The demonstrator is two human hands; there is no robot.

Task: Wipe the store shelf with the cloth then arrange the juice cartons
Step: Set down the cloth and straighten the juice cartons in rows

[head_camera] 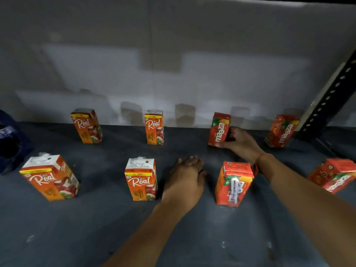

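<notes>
Several juice cartons stand in two rows on the dark grey shelf (pixel 107 224). Orange Real cartons fill the left half: back left (pixel 87 126), back middle (pixel 154 127), front left (pixel 50 178), front middle (pixel 141 179). Red Maaza cartons fill the right half: back (pixel 219 128), far back right (pixel 281 131), front (pixel 234 183), front right edge (pixel 334 175). My right hand (pixel 239 140) grips the back Maaza carton from its right side. My left hand (pixel 185 175) rests flat on the shelf between the front Real and front Maaza cartons, holding nothing. No cloth shows clearly.
A pale wall (pixel 173 74) closes the back of the shelf. A black perforated upright (pixel 327 99) slants at the right. A dark blue bag-like thing (pixel 11 143) lies at the left edge. The shelf's front strip holds no cartons.
</notes>
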